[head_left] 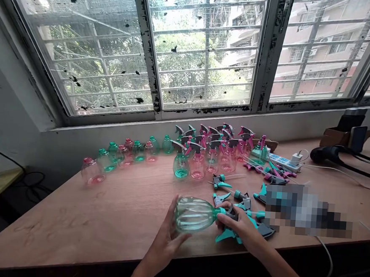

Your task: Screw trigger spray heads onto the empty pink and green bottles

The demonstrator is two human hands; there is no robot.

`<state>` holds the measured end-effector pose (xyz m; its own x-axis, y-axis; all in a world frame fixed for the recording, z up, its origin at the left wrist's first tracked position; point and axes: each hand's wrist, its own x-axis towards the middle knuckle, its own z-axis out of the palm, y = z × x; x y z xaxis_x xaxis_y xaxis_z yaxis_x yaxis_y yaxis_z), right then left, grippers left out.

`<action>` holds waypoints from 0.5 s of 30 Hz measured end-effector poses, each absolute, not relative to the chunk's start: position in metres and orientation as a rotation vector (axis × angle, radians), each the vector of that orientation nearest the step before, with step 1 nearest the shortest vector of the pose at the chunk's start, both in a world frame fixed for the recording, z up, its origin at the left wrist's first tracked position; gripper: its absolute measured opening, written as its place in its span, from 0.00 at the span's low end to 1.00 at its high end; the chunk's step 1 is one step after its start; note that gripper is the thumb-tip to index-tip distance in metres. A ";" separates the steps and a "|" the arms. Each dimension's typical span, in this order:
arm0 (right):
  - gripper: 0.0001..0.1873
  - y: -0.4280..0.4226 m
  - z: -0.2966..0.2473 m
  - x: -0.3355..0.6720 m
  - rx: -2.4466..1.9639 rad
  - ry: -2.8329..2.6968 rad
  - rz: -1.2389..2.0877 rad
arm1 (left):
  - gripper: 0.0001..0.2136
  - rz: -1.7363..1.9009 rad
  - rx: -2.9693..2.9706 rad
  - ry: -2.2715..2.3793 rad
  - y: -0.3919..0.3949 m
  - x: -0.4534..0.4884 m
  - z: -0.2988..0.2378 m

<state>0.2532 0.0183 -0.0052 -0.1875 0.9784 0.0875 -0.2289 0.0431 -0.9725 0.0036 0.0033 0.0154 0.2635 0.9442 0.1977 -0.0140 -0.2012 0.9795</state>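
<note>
A green clear spray bottle [195,215] lies sideways in the air above the table's front part, its neck pointing right. My left hand [168,234] is wrapped round the bottle's base and underside. At the neck, my right hand [237,224] grips a grey and teal spray head [230,212] with thumb and fingers; it sits on the bottle's mouth, and whether it is screwed tight I cannot tell. Just beyond and under my right hand lie several loose teal and grey spray heads [264,230], some with dip tubes.
Finished-looking pink and green spray bottles [197,164] stand grouped near the window. Headless bottles [93,172] form a row at left. Pink spray heads [276,174] lie by a power strip [281,161]. A black strap [332,155] and cables occupy the right. A patch is blurred out.
</note>
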 end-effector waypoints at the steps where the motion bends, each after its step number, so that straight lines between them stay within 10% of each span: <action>1: 0.21 0.019 -0.006 0.253 -0.899 -1.198 1.401 | 0.46 1.136 1.474 0.902 0.002 0.004 0.014; 15: 0.24 0.019 -0.006 0.254 -0.937 -1.279 1.396 | 0.42 1.130 1.537 0.907 0.002 0.000 0.006</action>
